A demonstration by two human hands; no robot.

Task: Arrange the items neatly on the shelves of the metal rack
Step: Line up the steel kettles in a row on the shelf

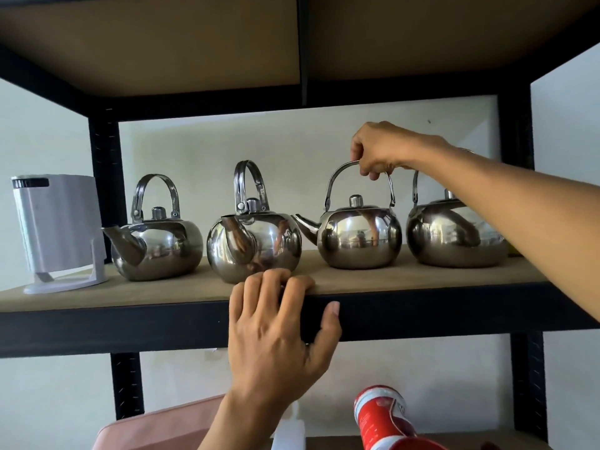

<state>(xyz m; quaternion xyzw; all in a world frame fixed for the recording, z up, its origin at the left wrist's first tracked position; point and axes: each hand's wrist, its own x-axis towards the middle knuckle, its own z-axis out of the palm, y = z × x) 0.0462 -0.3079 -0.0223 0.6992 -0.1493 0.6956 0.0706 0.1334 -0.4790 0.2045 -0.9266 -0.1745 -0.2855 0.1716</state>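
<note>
Just the one view here, a wide-angle camera on the person's head. It faced straight into the metal rack point(130, 323) from close in, within arm's reach. It sat about level with the right hand point(380, 151) gripping a kettle point(360, 238). The upper board point(162, 43) showed its underside above that hand, the shelf board point(422, 276) its top beneath. Below the left hand point(279, 329), which held the rack's front edge, it looked down onto the lower shelf point(461, 438).

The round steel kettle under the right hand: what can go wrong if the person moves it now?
The spout of this round steel kettle points at the steel kettle to its left; sliding it that way may knock them together. The right hand grips the thin handle off-centre, so the lifted kettle might tilt towards the steel kettle on its right.
</note>
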